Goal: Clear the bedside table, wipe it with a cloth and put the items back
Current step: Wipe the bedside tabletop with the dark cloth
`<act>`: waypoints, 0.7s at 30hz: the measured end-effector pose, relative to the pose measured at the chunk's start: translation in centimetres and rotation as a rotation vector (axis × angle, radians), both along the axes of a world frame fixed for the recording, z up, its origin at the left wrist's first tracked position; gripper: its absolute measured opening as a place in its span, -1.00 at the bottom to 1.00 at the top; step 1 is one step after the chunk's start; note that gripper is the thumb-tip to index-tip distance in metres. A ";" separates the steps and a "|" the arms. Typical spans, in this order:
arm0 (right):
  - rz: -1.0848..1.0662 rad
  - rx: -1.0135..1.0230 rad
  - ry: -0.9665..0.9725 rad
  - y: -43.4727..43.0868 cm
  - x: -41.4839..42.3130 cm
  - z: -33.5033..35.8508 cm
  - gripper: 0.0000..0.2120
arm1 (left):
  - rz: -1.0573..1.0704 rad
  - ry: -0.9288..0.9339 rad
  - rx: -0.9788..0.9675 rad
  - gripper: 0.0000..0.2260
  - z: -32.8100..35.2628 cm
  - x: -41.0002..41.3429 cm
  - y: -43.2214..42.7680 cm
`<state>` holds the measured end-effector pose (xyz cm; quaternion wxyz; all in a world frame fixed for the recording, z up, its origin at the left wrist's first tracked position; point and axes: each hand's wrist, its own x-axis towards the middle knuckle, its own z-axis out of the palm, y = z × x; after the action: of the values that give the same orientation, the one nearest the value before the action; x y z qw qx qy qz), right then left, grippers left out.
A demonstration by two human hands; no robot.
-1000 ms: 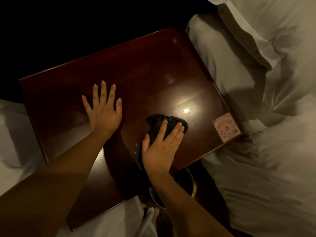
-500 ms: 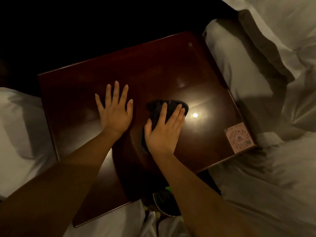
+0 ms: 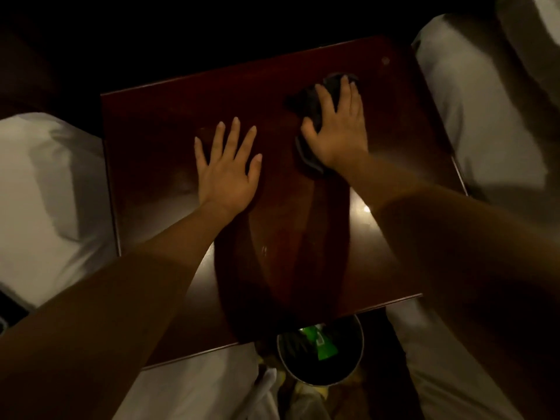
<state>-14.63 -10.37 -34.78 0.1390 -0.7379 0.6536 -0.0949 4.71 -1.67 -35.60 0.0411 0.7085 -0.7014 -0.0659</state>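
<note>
A dark glossy wooden bedside table fills the middle of the head view, with nothing standing on its top. My left hand lies flat on the wood near the centre, fingers spread and straight. My right hand presses a dark cloth onto the table's far right part, fingers extended over it. The cloth bunches out past my fingertips and below my thumb.
White bedding flanks the table on the left, and a white bed with pillows on the right. A round bin with a green item inside sits below the table's near edge. The area behind the table is dark.
My right hand has slid the cloth from the table's middle toward the far right corner. My left hand stays flat in place. The camera has shifted, and the pink sticker is hidden.
</note>
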 end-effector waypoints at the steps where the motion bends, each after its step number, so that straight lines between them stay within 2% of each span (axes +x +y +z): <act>1: 0.027 -0.001 -0.005 -0.3 -0.5 0.0 -0.40 | 0.001 0.000 0.003 -0.53 0.0 0.0 0.0; 8: 0.139 -0.026 -0.008 0.3 -4.5 0.4 -0.44 | 0.002 -0.011 0.010 -0.53 -0.2 0.0 -0.1; 14: 0.032 -0.040 -0.009 5.3 -8.3 0.6 -0.44 | 0.006 -0.021 0.022 -0.52 -0.2 -0.4 -0.3; 21: -0.044 -0.050 -0.021 11.6 -6.0 0.3 -0.44 | 0.007 -0.006 0.041 -0.52 -0.1 -0.4 -0.3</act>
<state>-20.66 1.23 -34.48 0.1250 -0.7254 0.6658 -0.1220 4.28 -1.96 -35.74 0.0246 0.7120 -0.6974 -0.0782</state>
